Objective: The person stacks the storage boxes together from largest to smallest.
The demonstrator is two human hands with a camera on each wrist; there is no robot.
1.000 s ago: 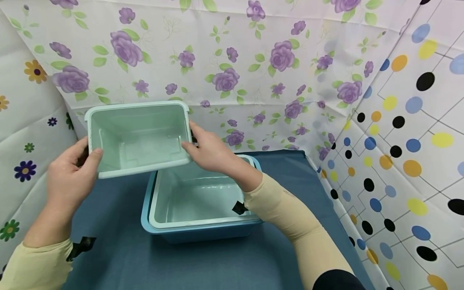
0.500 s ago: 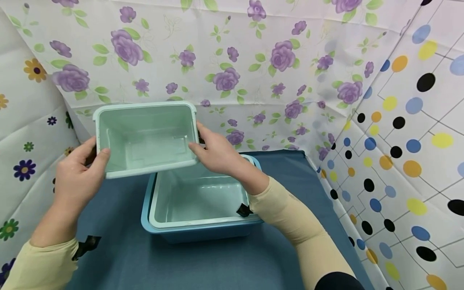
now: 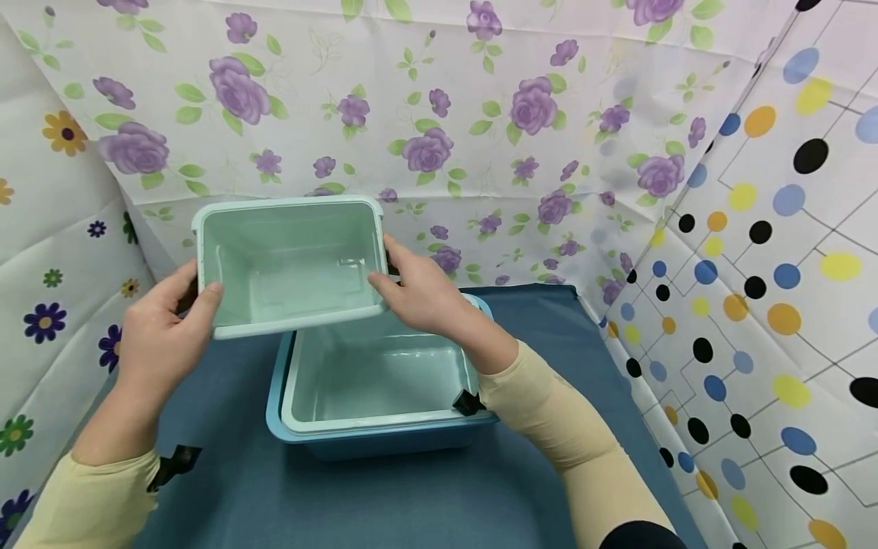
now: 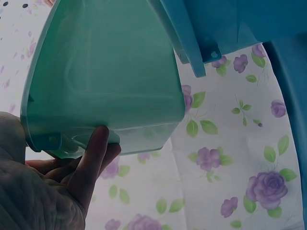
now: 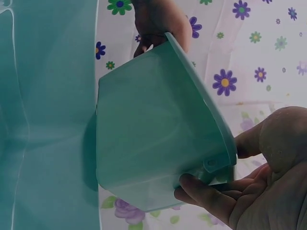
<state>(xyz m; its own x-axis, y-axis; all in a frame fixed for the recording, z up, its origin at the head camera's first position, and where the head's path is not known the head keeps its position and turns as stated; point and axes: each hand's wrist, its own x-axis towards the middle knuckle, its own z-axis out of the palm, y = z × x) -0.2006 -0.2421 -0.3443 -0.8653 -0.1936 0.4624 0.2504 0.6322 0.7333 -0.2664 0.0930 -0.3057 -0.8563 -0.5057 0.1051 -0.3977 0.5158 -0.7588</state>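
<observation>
Between my two hands is a small pale green plastic bin [image 3: 295, 267], its open top tilted toward the head camera. My left hand [image 3: 161, 328] grips its left end, thumb over the rim and fingers behind. At the other end my right hand [image 3: 425, 293] holds it the same way. Below and behind it, a larger pale green bin [image 3: 384, 374] sits nested inside a blue bin [image 3: 370, 442] on the table. The small bin overlaps the far left part of both. In the left wrist view, fingertips [image 4: 98, 139] press the small bin's outer wall.
A dark blue cloth [image 3: 384, 503] covers the table. Purple-flowered sheeting [image 3: 425, 152] hangs behind it, daisy-patterned sheeting [image 3: 62, 252] on the left and dotted sheeting [image 3: 768, 290] on the right. Black tabs [image 3: 177, 463] stick out from the sleeve cuffs.
Both hands have carried the small bin steadily to the right, closer over the nested bins. The grip on it is the same. The nested bins have stayed put.
</observation>
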